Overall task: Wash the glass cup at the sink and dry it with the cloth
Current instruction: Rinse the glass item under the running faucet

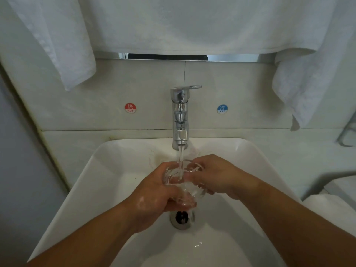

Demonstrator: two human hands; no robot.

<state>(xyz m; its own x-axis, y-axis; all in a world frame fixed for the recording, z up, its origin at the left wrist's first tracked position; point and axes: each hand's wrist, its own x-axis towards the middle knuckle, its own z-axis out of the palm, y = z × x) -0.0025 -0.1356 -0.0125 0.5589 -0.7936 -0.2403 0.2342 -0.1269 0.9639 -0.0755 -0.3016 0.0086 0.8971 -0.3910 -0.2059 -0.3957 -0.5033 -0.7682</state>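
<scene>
A clear glass cup is held over the white sink, right under the water stream running from the chrome tap. My left hand grips the cup from the left and below, fingers curled round its base. My right hand holds the cup's rim from the right, with fingers at or inside the mouth. The water falls into the cup. White cloths hang on the wall above: one at the left, a wide one across the top and one at the right.
The drain lies directly below the cup. Red HOT and blue COLD stickers flank the tap on the tiled wall. A folded white towel lies on the counter at the right.
</scene>
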